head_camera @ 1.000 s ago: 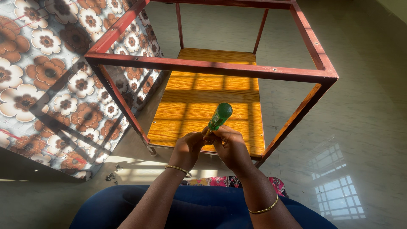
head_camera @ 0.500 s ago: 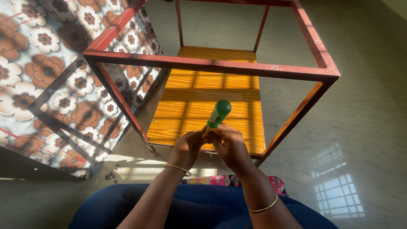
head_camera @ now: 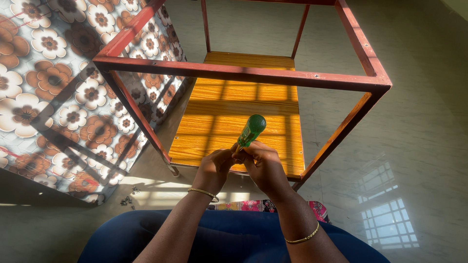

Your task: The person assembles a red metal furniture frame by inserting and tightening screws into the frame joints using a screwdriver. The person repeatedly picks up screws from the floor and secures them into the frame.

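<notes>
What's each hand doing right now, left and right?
Left hand: closed, fingertips pinched at the base of the translucent green plastic screwdriver handle.
Right hand: closed around the same handle's lower end.

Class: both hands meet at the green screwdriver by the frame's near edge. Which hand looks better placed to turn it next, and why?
Probably the right hand: its fingers wrap the shaft just under the green handle of the screwdriver. The left hand sits lower, at the near edge of the wooden panel, seemingly steadying the tip, which is hidden.
</notes>
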